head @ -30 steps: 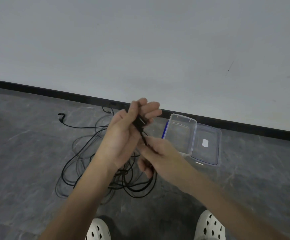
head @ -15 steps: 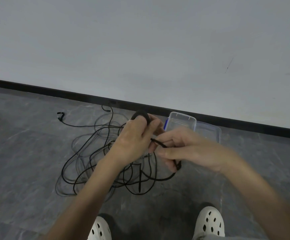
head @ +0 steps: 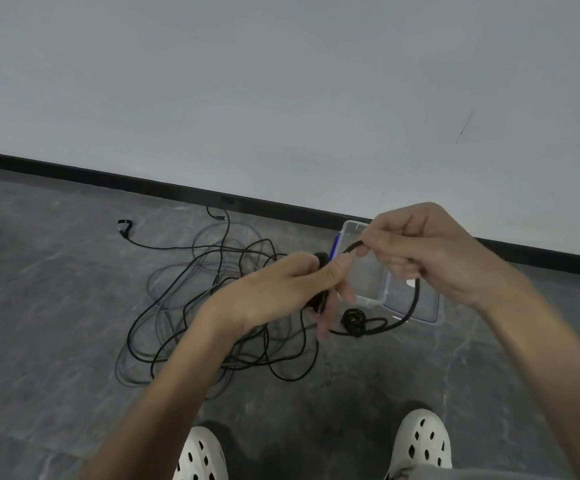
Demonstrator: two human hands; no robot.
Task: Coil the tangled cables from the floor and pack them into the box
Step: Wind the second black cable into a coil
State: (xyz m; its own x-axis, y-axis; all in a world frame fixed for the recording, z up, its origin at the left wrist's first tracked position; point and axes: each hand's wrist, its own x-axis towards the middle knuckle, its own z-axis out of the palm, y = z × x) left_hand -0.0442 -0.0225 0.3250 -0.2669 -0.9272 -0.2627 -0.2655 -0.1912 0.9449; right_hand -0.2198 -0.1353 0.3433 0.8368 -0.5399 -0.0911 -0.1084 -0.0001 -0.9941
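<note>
Grey-white painted wall [head: 281,81]: fills the upper half of my view; one thin dark scratch at right.

Grey stone-patterned floor [head: 39,323]: lower half; I stand on it.

Black skirting [head: 108,176]: one strip along the foot of the wall.

Tangled cables [head: 184,306]: black and grey, one loose heap on the floor ahead of me, left of the box and not in it.

My left hand [head: 281,289]: fingers curled round a small black coil [head: 322,259] of cable, thumb laid along its top.

My right hand [head: 427,251]: raised in front of the box, thumb and forefinger pinching a black braided cable [head: 415,299], other fingers curled under. This cable hangs from the pinch across the lid, then bends left to a small knotted bunch below my left fingers.

Clear plastic box [head: 368,301]: open, blue latch on its left side, near the skirting; I cannot tell its contents behind my hands.

Clear lid [head: 427,306]: lying flat against the box's right side.

White perforated clogs [head: 202,455]: one pair, at the bottom edge.

Black connector [head: 124,226]: ends a strand trailing left from the heap.
</note>
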